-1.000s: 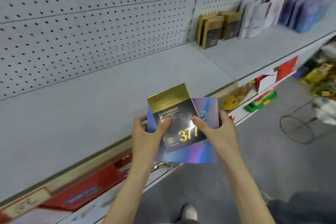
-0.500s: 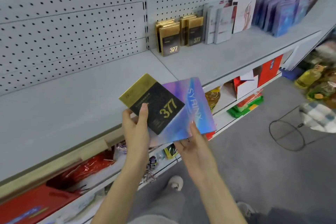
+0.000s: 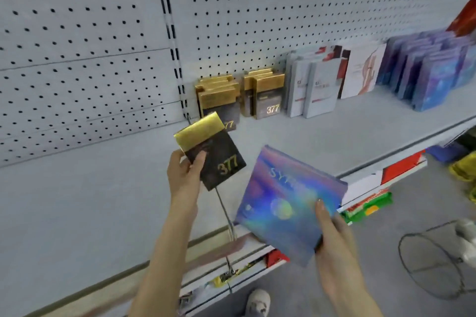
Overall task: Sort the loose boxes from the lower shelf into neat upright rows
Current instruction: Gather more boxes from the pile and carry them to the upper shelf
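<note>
Left fingers [image 3: 198, 163] tight around the black-and-gold 377 box [image 3: 223, 153]; right fingers [image 3: 321, 211] around the holographic box [image 3: 280, 195].

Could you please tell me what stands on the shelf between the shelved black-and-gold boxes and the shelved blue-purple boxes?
The head view shows upright white boxes with red markings filling the stretch between the shelved black-and-gold boxes and the shelved blue-purple boxes.
</note>
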